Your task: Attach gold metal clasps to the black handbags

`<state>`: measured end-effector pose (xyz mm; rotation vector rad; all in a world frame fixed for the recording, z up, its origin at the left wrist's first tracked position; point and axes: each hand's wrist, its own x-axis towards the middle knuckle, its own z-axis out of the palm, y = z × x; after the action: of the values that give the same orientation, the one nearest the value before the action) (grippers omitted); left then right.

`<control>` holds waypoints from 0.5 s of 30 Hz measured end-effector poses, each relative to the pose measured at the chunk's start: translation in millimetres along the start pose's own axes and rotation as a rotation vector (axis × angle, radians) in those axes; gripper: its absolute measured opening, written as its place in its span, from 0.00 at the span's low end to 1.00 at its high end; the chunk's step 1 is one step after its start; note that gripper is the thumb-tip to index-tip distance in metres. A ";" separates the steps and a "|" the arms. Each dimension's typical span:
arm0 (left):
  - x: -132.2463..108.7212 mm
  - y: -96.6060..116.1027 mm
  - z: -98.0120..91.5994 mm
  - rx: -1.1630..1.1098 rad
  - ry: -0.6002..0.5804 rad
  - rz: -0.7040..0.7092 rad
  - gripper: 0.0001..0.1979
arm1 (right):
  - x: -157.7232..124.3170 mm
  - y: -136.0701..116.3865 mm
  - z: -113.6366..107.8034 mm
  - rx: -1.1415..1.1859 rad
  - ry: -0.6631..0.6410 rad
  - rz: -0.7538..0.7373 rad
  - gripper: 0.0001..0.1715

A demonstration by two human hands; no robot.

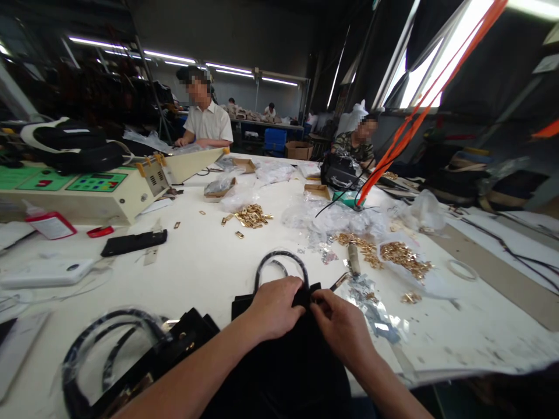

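A black handbag (297, 366) stands at the front edge of the table, its wrapped arched handle (282, 256) rising at the far side. My left hand (277, 305) is closed over the bag's top edge beside the handle. With thumb and fingers pinched together, my right hand (338, 323) grips the same edge near the handle's right base. Whether a small part lies between those fingertips is hidden. Just beyond my right hand is a narrow gold-edged piece (339, 281). Another black handbag (166, 349) with plastic-wrapped handles lies beneath and left of my left forearm.
Gold metal fittings form piles (253, 216) (404, 259) on the white table (209, 279). Clear plastic bags (310, 212) lie beyond. Left are a machine (87, 189), a red-and-white bottle (50, 224) and a black case (133, 242). Orange cords (393, 148) hang at right. Two people sit across the table.
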<state>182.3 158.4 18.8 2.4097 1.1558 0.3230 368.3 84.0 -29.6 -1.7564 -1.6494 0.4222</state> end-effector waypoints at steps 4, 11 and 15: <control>-15.6 8.1 -8.0 -0.002 0.005 0.111 0.10 | -16.4 7.5 -31.9 0.240 0.354 0.023 0.23; -79.9 34.2 -24.9 0.033 0.317 0.283 0.23 | -56.3 21.1 -25.2 0.597 -0.114 0.313 0.39; -187.4 5.7 -7.7 -0.124 0.824 -0.006 0.14 | -61.3 15.5 -6.9 0.592 -0.324 0.398 0.34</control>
<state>66.5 10.8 25.0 2.1909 1.3913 1.4302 375.6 23.5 -48.1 -1.5922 -1.1804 1.2924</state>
